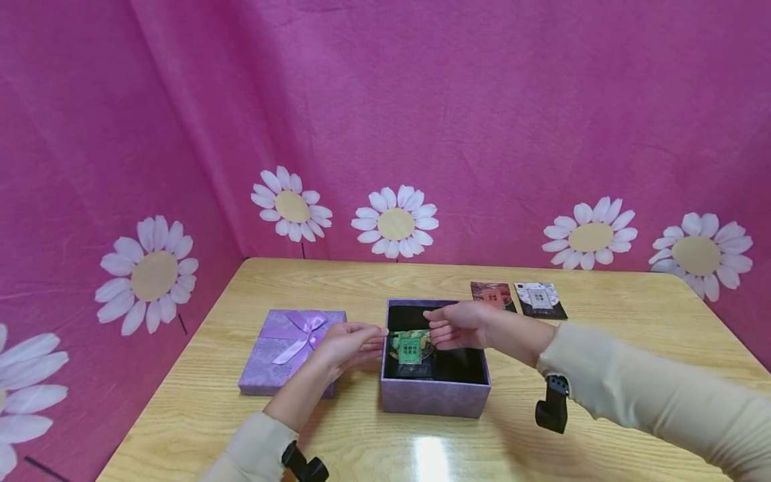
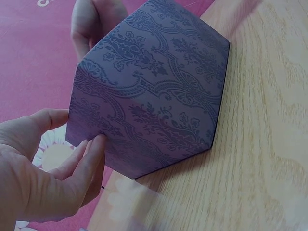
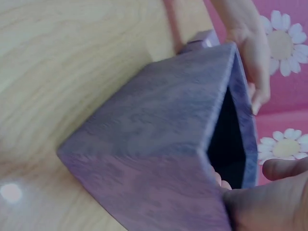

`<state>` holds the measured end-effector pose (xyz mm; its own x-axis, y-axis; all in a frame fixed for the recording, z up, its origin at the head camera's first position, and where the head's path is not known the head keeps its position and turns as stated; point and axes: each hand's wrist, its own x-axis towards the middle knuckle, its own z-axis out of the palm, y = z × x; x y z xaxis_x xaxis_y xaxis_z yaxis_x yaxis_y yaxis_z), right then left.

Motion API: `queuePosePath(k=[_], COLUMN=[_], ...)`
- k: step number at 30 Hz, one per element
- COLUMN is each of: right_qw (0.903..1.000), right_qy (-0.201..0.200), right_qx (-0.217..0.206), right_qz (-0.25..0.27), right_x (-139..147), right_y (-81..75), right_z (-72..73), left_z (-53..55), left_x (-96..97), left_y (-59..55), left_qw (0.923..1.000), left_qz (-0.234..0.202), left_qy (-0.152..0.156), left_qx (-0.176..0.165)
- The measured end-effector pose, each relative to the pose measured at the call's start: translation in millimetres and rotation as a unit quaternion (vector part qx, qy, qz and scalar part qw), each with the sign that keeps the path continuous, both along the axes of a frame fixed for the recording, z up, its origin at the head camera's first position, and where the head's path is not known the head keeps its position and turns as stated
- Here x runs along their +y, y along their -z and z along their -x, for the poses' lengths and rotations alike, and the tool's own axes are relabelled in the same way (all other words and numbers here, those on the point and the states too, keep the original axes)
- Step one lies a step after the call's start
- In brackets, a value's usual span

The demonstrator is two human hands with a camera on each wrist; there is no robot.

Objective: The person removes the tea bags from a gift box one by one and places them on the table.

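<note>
A lidless purple patterned box (image 1: 436, 398) with a black inside stands on the table. A flat packet with a green label (image 1: 410, 349) lies inside, toward the left wall. My right hand (image 1: 460, 325) reaches into the box over the packet's right edge, thumb apart from the fingers, gripping nothing. In the right wrist view its fingertips (image 3: 221, 181) show just inside the opening. At the left wall is my left hand (image 1: 352, 345). The left wrist view shows its fingers (image 2: 89, 156) against the patterned outer side, thumb at the rim.
The purple lid (image 1: 280, 355) with a ribbon bow lies left of the box, behind my left hand. Toward the back right lie a packet with a red label (image 1: 492, 295) and one with a white label (image 1: 540, 300). A pink flowered cloth (image 1: 482, 134) hangs behind the wooden table (image 1: 355, 448).
</note>
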<state>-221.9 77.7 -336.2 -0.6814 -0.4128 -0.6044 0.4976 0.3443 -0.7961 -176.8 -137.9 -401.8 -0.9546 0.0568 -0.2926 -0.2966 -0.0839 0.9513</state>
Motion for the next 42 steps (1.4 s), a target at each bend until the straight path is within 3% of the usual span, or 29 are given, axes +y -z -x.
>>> queuePosePath(k=[11,23,26,33,42], right_qw=[0.9987,0.9988,0.9976,0.9994,0.9997], right_qy=[0.025,0.049,0.068,0.032,0.006], right_qx=[0.017,-0.005,-0.007,-0.009,-0.022], right_qz=[-0.04,-0.008,-0.006,-0.011,-0.006], right_x=[-9,-14,-15,-22,-30], right_y=[16.2,22.2,30.5,22.6,26.1], right_z=[-15.0,-15.5,-10.8,-9.3,1.4], left_z=[0.0,-0.5,0.0,0.6,1.1], left_x=[-3.0,-5.5,-6.1,-6.6,0.5], left_y=[-1.5,-2.0,-2.2,-3.0,0.5], left_qw=[1.0,1.0,1.0,1.0,1.0], left_qz=[0.003,-0.002,0.004,0.006,0.0], left_qy=[0.003,-0.005,-0.008,-0.005,-0.002], left_qx=[0.002,-0.001,-0.002,0.0,0.001])
